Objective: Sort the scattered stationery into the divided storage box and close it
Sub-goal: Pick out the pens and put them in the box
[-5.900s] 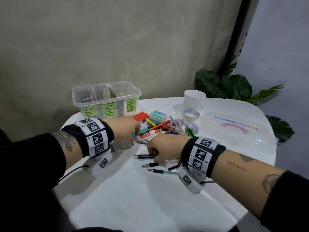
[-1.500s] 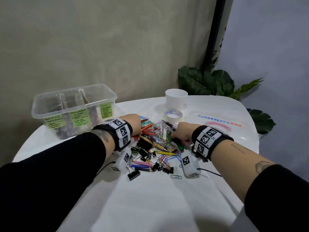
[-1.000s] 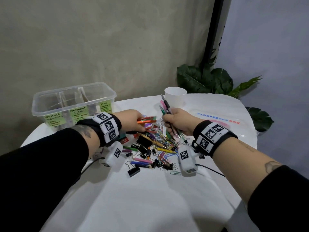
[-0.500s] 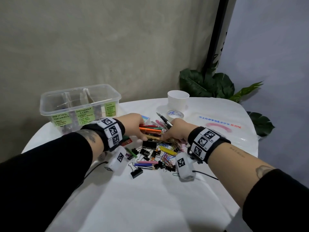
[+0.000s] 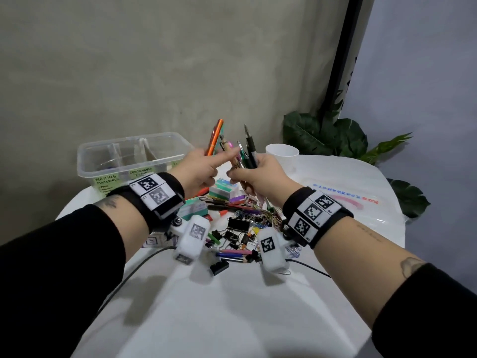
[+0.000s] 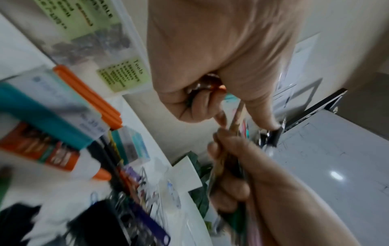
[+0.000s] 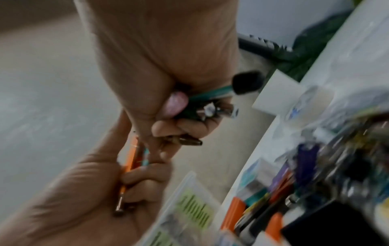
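Observation:
My left hand is raised above the pile and grips a few pens, the orange pen sticking up; its forefinger points toward the right hand. My right hand grips a bundle of pens, upright, close beside the left. In the left wrist view the left hand curls round pen ends and the right hand holds its bundle. The clear divided storage box with green labels stands open at the back left. The scattered stationery pile of clips, erasers and pencils lies below both hands.
A white cup stands behind the right hand. The clear box lid with coloured lettering lies at the right on the round white table. A glue bottle and green plants are also in view.
Both hands have risen from the pile with pens gripped, and now hold them upright side by side; half a second ago they were down among the stationery.

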Available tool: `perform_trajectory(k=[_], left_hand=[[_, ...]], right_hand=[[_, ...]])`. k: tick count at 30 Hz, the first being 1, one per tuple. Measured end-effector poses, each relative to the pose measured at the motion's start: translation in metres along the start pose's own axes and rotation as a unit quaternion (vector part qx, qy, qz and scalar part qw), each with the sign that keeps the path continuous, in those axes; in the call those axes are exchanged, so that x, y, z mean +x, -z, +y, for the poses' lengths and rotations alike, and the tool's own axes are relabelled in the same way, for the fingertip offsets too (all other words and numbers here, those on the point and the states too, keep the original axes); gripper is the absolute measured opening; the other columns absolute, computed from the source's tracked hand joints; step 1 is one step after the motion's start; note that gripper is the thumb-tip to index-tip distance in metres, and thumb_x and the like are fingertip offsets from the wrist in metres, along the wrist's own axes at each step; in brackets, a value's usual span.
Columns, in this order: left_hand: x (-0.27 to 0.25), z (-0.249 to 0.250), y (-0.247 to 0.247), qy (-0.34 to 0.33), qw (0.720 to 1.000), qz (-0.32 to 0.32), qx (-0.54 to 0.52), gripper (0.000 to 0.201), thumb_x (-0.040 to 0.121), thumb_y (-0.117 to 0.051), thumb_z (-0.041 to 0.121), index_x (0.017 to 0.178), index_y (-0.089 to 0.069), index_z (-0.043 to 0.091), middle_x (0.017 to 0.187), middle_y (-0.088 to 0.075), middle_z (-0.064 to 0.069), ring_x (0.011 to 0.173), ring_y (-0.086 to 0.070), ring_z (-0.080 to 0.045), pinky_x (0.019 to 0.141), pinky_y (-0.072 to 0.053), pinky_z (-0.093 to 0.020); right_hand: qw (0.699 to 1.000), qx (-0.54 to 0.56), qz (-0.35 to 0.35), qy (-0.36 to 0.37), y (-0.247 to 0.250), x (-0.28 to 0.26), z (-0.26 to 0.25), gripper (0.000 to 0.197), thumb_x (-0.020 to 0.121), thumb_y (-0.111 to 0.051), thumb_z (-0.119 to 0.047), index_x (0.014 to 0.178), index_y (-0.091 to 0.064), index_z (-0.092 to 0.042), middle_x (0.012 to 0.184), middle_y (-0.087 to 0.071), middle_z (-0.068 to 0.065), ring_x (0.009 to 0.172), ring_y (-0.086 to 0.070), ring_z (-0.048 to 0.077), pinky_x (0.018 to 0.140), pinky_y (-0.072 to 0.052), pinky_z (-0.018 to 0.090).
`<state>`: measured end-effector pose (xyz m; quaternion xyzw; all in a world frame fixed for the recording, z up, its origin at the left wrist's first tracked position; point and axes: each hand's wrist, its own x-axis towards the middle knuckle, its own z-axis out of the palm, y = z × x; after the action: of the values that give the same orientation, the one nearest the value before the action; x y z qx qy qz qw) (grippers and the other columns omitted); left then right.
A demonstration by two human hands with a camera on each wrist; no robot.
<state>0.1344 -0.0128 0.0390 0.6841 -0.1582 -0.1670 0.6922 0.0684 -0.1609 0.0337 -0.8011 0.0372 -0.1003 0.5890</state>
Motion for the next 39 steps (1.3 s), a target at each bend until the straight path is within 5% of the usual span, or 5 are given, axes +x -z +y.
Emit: perform_trajectory(k=[12, 18, 23, 30, 39], left_hand=[[-0.013, -0.029, -0.005, 0.058, 0.992, 0.078, -0.082, 0.05, 0.071, -0.074, 0.062, 0.096, -0.059, 0.022, 0.055, -0.059, 0.004, 0.041, -0.048, -0.006, 0.044, -0.035, -0.017], [-0.014, -0.035, -0.002, 0.051, 0.975, 0.16, -0.145, 0.065, 0.084, -0.065, 0.056, 0.131, -0.057, 0.011, 0.124, -0.066, -0.014, 0.122, -0.058, -0.027, 0.103, -0.042, -0.038], [-0.015, -0.035, 0.009, 0.087, 0.959, 0.172, -0.21, 0.042, 0.087, -0.066, 0.045, 0.111, -0.066, 0.011, 0.083, -0.073, -0.004, 0.06, -0.068, -0.012, 0.047, -0.047, -0.016], [-0.012, -0.022, 0.028, 0.037, 0.954, 0.149, -0.258, 0.031, 0.092, -0.06, 0.036, 0.105, -0.07, 0.01, 0.08, -0.071, -0.002, 0.064, -0.068, -0.019, 0.052, -0.055, -0.027], [-0.03, -0.018, 0.017, -0.068, 0.972, 0.153, -0.166, 0.023, 0.086, -0.07, 0.014, 0.103, -0.056, 0.007, 0.069, -0.061, -0.006, 0.06, -0.061, -0.017, 0.061, -0.056, -0.029]], right_hand=[[0.984, -0.155, -0.084, 0.02, -0.047, 0.01, -0.02, 0.008, 0.078, -0.065, -0.001, 0.085, -0.067, -0.003, 0.06, -0.063, 0.006, 0.047, -0.058, 0.015, 0.047, -0.043, 0.022], [0.953, -0.268, -0.116, 0.079, -0.06, 0.007, -0.025, 0.024, 0.087, -0.058, -0.006, 0.111, -0.059, -0.005, 0.093, -0.067, 0.01, 0.078, -0.063, 0.021, 0.059, -0.052, 0.024], [0.96, -0.229, -0.136, 0.086, -0.068, 0.005, -0.012, 0.028, 0.082, -0.062, -0.002, 0.109, -0.057, -0.007, 0.081, -0.061, 0.002, 0.062, -0.056, 0.016, 0.054, -0.047, 0.028], [0.991, 0.124, -0.048, -0.011, -0.078, -0.006, 0.009, 0.031, 0.087, -0.071, -0.038, 0.093, -0.073, -0.007, 0.08, -0.072, 0.014, 0.071, -0.067, 0.021, 0.073, -0.057, 0.04], [0.763, 0.553, -0.078, -0.325, -0.088, 0.009, 0.008, 0.058, 0.104, -0.022, -0.042, 0.116, -0.061, 0.0, 0.111, -0.065, 0.025, 0.106, -0.06, 0.039, 0.104, -0.038, 0.056]])
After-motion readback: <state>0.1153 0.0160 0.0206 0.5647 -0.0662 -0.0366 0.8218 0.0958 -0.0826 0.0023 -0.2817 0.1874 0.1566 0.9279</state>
